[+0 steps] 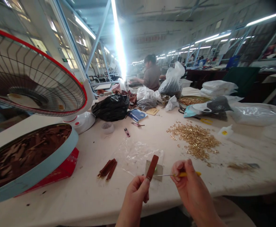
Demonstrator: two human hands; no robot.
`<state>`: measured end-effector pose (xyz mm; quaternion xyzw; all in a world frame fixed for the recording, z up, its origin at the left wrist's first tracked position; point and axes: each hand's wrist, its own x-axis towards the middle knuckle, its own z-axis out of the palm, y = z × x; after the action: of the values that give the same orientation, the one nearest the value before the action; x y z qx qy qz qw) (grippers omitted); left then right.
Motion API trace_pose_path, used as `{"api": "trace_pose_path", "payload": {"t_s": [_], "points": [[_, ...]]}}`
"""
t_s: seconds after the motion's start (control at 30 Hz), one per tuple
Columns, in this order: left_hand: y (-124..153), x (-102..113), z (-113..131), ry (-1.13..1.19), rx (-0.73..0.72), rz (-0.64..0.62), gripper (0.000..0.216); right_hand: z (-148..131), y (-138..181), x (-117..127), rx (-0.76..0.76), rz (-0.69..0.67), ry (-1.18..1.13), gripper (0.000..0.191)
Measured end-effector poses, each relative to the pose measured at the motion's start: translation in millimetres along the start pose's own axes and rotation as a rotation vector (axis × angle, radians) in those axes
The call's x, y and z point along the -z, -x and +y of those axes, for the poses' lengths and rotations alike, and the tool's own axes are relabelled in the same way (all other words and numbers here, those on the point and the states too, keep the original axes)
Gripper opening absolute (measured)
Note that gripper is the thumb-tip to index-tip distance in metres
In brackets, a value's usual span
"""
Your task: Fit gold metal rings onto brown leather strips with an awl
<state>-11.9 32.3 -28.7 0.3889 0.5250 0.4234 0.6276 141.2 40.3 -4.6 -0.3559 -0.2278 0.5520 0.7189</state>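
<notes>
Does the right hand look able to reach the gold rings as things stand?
Probably yes: nothing seems to stand between the right hand and the gold rings, though it holds a yellow-handled tool.

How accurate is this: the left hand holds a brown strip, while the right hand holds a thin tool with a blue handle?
Not quite: the handle is yellow, not blue, as the head view shows. The rest is right: the left hand holds a brown strip, and the right hand holds a thin tool.
</notes>
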Motion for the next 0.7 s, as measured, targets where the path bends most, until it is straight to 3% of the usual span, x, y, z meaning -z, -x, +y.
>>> {"api": "trace_pose_path", "payload": {"t_s": [0.17,0.4,0.5,0.63,0.7], "points": [[16,-5,7,0.029,-0.02,-0.052,0.04,4,16,-4,0.034,-0.053,0.064,0.039],[23,-9,9,0.036,-0.047,0.016,0.031,-6,18,4,0.053,-0.051,0.01,0.04],[27,-11,11,-0.009,-0.06,0.026,0.028,-10,21,16,0.131,-0.026,0.169,0.039],[36,-17,17,-0.056,-0.119,-0.002,0.024,-4,33,18,0.142,-0.293,0.681,0.032],[39,-19,19,-0.095,-0.136,-0.018,0.024,-1,36,13,0.116,-0.426,0.796,0.032]]}}
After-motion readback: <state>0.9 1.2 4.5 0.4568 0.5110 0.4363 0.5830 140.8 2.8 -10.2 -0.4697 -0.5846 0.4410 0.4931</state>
